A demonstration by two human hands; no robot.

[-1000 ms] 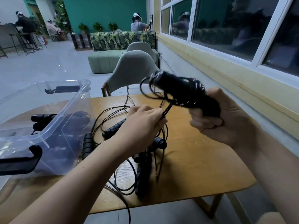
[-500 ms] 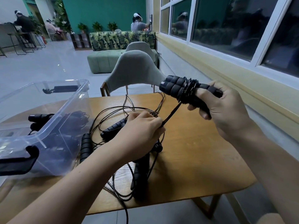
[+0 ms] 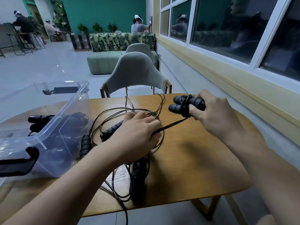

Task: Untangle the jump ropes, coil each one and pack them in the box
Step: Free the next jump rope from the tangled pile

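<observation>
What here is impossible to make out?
Head view:
The left hand hides its grip on the taut cord.
The right hand covers the paired handles' far ends.
The ropes in the clear box blur behind its wall; count unclear.
One loose cord leaves the bottom edge.

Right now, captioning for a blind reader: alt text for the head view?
The right hand grips a pair of black foam jump-rope handles wound with cord, while the left hand holds the cord's taut tail above a wooden table. More tangled black ropes lie beside a clear plastic box.
</observation>
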